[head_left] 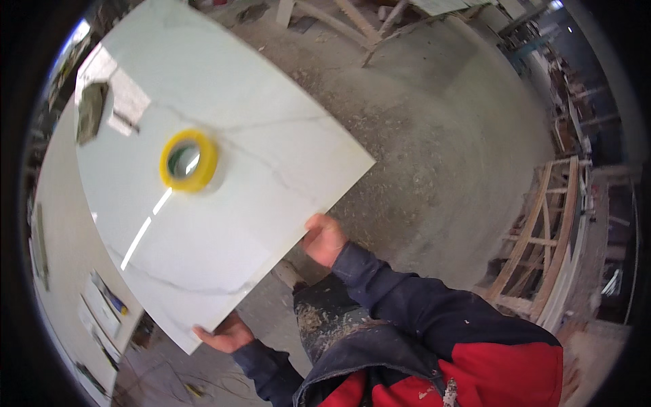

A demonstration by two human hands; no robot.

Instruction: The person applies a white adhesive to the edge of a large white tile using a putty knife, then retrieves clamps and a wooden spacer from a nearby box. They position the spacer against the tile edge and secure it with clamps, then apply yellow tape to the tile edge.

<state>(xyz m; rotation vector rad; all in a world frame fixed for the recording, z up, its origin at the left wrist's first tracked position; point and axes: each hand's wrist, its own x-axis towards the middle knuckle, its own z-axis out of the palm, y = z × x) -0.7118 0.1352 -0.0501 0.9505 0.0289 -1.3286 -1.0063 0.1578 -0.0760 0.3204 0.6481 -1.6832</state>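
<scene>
A large glossy white slab [224, 237] with grey marble-like veins spreads from the far left toward me. My left hand [227, 333] grips its near edge close to the left corner, thumb on top. Farther right along that same edge, my right hand [325, 241] is closed on it, most of its fingers hidden beneath. On the slab's top lies a roll of yellow tape [168, 166]. A dull green-brown piece [92, 112], its kind unclear, rests near the slab's left edge.
Left of the slab stands a pale work table [64, 224] with a blue-and-yellow handled tool [116, 300] and thin strips. Wooden frames [542, 237] stand at the right. A timber trestle [359, 27] is at the back. The concrete floor [468, 142] carries scattered debris.
</scene>
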